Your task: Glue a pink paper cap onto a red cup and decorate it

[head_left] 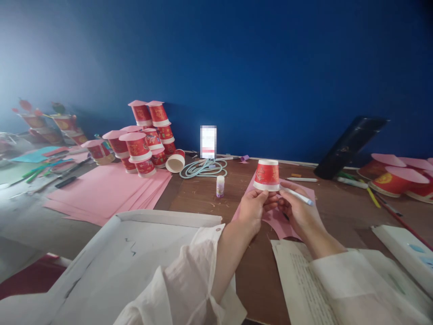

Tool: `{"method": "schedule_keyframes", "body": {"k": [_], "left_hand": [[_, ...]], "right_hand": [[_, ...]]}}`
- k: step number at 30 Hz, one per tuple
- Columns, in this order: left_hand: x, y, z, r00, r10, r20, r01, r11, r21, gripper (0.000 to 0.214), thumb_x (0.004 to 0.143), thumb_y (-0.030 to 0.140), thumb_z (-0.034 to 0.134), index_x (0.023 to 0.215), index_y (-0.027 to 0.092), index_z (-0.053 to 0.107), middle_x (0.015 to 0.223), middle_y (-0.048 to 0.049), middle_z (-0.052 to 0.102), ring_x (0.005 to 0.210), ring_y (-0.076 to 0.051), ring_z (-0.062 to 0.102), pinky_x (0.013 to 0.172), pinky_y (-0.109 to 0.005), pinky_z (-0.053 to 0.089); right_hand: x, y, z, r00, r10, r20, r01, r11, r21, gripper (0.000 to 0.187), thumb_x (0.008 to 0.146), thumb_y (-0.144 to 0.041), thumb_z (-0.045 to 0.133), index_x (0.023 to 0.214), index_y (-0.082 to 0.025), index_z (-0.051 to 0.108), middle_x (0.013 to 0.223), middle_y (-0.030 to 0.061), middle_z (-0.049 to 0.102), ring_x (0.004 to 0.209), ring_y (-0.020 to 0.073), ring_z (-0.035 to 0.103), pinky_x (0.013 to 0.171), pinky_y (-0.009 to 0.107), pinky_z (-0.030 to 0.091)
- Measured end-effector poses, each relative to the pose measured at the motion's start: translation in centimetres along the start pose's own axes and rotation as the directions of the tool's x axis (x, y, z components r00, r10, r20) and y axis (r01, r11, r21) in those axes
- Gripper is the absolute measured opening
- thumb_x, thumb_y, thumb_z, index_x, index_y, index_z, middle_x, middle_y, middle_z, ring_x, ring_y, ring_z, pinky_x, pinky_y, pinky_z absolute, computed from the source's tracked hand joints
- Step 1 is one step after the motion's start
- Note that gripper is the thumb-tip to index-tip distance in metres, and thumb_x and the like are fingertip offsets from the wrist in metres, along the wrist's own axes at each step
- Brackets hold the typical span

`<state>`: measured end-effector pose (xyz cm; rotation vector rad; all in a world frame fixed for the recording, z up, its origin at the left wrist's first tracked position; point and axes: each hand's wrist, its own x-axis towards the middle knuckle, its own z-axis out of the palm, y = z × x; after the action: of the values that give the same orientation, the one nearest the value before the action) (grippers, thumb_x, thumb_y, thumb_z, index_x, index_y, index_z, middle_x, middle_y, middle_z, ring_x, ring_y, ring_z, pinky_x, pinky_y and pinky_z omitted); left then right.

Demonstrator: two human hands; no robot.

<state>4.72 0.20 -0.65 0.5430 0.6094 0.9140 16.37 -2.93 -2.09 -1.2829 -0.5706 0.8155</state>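
A red patterned paper cup (268, 175) is held upside down, its wide white rim downward. Fingers of my left hand (256, 206) are closed on that rim from below. In my right hand (299, 211) lies a white marker (297, 196) with a pale blue end, pointing out to the right. The fingertips of this hand also come up to the cup's rim; whether they grip it is hard to tell. Beneath both hands, a pink paper sheet (306, 195) with a curved cut edge rests on the table. A glue stick (220, 187) stands upright left of my hands.
Stacked red cups with pink paper tops (137, 146) stand at the left behind pink sheets (111, 192). An open white box lid (162, 243) lies in front. At right are a leaning black bottle (350, 146), more topped cups (402, 178) and printed pages (297, 280).
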Motion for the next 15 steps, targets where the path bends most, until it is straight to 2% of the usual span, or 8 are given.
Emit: {"method": "schedule_keyframes", "body": {"k": [6, 15], "left_hand": [[0.01, 0.04, -0.07, 0.999, 0.024, -0.028, -0.024, 1.000, 0.017, 0.017, 0.090, 0.011, 0.059, 0.075, 0.011, 0.067, 0.077, -0.0084, 0.072, 0.062, -0.010, 0.065, 0.068, -0.024, 0.053], [-0.34, 0.41, 0.14, 0.999, 0.000, -0.044, 0.001, 0.999, 0.032, 0.014, 0.089, 0.012, 0.060, 0.076, 0.011, 0.065, 0.072, -0.0065, 0.070, 0.059, -0.010, 0.064, 0.071, -0.026, 0.054]], "right_hand": [[-0.01, -0.09, 0.02, 1.000, 0.025, -0.003, -0.025, 1.000, -0.007, 0.050, 0.060, -0.033, 0.084, 0.106, -0.021, 0.067, 0.068, -0.0008, 0.068, 0.054, 0.0092, 0.056, 0.046, 0.017, 0.046], [0.14, 0.05, -0.03, 0.999, 0.026, -0.019, -0.026, 1.000, 0.018, 0.051, 0.059, -0.031, 0.084, 0.106, -0.022, 0.067, 0.068, -0.0013, 0.068, 0.054, 0.0094, 0.056, 0.046, 0.018, 0.046]]}}
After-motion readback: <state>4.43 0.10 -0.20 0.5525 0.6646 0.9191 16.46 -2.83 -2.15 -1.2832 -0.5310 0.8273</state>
